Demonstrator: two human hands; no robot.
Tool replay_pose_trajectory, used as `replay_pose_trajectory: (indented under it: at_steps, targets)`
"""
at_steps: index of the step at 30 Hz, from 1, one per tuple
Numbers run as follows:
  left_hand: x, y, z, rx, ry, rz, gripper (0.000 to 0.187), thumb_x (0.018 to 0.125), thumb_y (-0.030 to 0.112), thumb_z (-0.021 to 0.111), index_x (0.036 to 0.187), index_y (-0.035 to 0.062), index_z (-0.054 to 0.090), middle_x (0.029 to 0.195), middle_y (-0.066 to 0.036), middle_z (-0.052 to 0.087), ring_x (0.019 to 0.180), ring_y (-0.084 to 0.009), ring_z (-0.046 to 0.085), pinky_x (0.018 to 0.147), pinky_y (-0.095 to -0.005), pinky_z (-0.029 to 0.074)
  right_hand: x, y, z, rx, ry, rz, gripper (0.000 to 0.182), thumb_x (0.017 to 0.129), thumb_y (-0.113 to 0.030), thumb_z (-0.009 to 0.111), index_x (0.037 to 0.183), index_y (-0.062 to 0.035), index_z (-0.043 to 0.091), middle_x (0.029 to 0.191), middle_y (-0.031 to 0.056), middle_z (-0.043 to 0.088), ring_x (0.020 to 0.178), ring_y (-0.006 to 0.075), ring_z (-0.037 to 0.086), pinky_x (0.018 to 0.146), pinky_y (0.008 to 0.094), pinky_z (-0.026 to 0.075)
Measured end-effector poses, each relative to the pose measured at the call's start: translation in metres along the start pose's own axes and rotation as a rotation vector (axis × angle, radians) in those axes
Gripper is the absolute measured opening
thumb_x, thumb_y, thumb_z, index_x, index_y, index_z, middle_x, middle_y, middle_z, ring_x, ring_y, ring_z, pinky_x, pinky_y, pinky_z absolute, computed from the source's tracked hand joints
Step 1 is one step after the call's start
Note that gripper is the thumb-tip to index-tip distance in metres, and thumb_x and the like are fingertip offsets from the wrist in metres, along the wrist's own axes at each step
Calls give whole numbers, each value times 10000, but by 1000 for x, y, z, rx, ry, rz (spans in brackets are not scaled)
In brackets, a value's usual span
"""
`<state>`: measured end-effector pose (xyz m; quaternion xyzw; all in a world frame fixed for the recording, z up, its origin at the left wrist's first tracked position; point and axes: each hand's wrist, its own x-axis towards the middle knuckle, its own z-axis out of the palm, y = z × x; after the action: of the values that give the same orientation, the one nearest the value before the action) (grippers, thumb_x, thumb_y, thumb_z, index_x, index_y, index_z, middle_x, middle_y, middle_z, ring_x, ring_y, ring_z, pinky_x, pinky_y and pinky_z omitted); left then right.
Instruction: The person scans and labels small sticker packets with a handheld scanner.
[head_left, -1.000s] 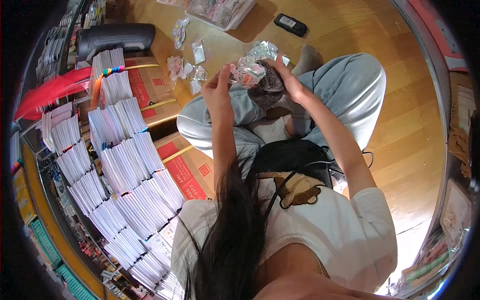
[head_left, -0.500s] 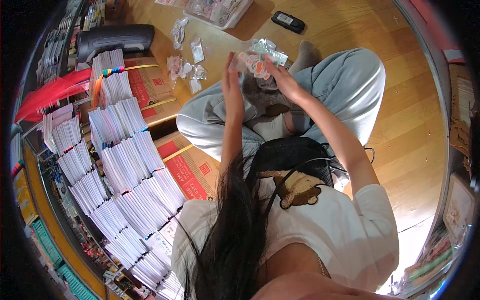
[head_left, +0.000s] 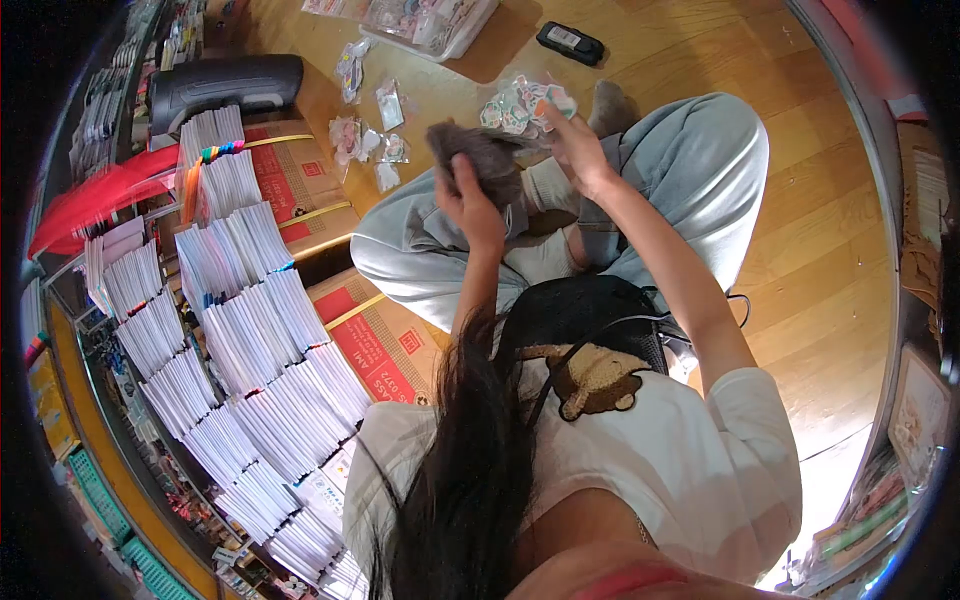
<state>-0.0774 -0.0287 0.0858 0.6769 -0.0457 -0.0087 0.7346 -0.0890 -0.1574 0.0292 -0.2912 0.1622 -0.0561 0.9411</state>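
Note:
My left hand (head_left: 472, 208) is closed on a dark grey cloth (head_left: 482, 160), which looks soft and slightly blurred, and is raised over my crossed legs. A narrow end of the cloth stretches towards my right hand (head_left: 578, 155). That hand is partly closed, with its fingertips at the near edge of a cluster of small printed stickers (head_left: 515, 108), white-edged with green and orange parts. Whether it pinches a sticker or the cloth end is hidden. Several small clear packets (head_left: 391, 104) lie on the floor left of the stickers.
A white plastic tub (head_left: 458, 45) of small packets stands ahead, with a black device (head_left: 571, 43) to its right. Cardboard boxes (head_left: 300, 175) and stacked booklets (head_left: 245, 310) line my left side. The wooden floor (head_left: 815, 200) extends to my right.
My hands have moved apart from around the stickers. The stickers now lie spread out farther ahead, and my left hand has lifted the grey cloth from my lap.

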Motion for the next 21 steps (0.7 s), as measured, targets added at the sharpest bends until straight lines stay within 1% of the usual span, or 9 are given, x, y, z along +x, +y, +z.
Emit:
replay_pose_trajectory:
  at_steps: [1, 4, 6, 7, 10, 13, 16, 17, 21]
  targets:
    - [2, 6, 6, 189, -107, -16, 361, 894, 106, 444, 1230, -23, 454, 1268, -138, 453, 1149, -224, 450, 970, -320, 336, -1, 4, -1, 15, -11, 65, 416, 928, -339, 403, 1212, -40, 448, 1145, 51, 539, 1015, 153, 525, 888, 308, 409]
    - [11, -12, 31, 623, -311, 450, 449, 847, 58, 444, 1293, 34, 413, 1354, -173, 368, 1280, -310, 318, 1041, -423, 222, -12, 8, 0, 139, -49, 209, 404, 923, -266, 363, 1248, -31, 416, 1200, 77, 511, 1068, 176, 504, 927, 319, 386]
    - [16, -8, 48, 762, -273, 441, 473, 816, 28, 436, 1287, 73, 425, 1379, -164, 336, 1314, -340, 230, 1049, -492, 136, -19, 0, 7, 333, -78, 227, 425, 921, -219, 316, 1294, -23, 371, 1268, 102, 466, 1129, 191, 471, 963, 322, 359]
    - [20, -6, 54, 831, -256, 436, 489, 800, 14, 432, 1283, 93, 432, 1391, -160, 320, 1331, -355, 186, 1053, -526, 93, -23, -10, 15, 324, -61, 196, 458, 949, -313, 280, 1299, -30, 366, 1284, 104, 454, 1131, 191, 464, 996, 330, 328]
    - [49, -15, 57, 877, -291, 478, 495, 782, 6, 421, 1261, 127, 446, 1390, -119, 339, 1330, -353, 189, 1018, -608, 59, -19, -11, 18, 445, -121, 154, 498, 959, -382, 279, 1292, -22, 367, 1271, 98, 459, 1127, 201, 460, 1005, 352, 313]
    - [77, -22, 53, 902, -241, 371, 420, 790, 20, 423, 1193, 109, 500, 1336, -124, 413, 1312, -366, 227, 1041, -550, 128, -11, 14, 7, 187, -118, 109, 529, 957, -422, 280, 1278, -12, 373, 1240, 95, 480, 1114, 199, 466, 975, 360, 330]
    - [84, -34, 44, 643, -409, 224, 372, 796, 39, 449, 1153, 97, 536, 1253, -143, 492, 1286, -377, 277, 1049, -468, 200, -9, 21, 0, 114, -58, 131, 490, 964, -380, 292, 1264, -1, 376, 1207, 98, 498, 1112, 197, 469, 975, 365, 332]
    - [72, -43, 45, 742, -367, 341, 332, 797, 58, 469, 1116, 77, 559, 1197, -161, 530, 1261, -387, 316, 1034, -398, 259, -8, 19, -3, 182, -36, 134, 499, 959, -399, 291, 1268, -17, 379, 1213, 94, 496, 1120, 199, 466, 985, 360, 327]
    - [21, -31, 56, 683, -445, 270, 310, 844, 170, 484, 1127, 64, 553, 1240, -154, 499, 1272, -381, 298, 1041, -460, 208, -10, -18, -3, 506, 1, 243, 565, 929, -499, 276, 1303, -85, 366, 1282, 87, 445, 1174, 222, 433, 1017, 356, 309]
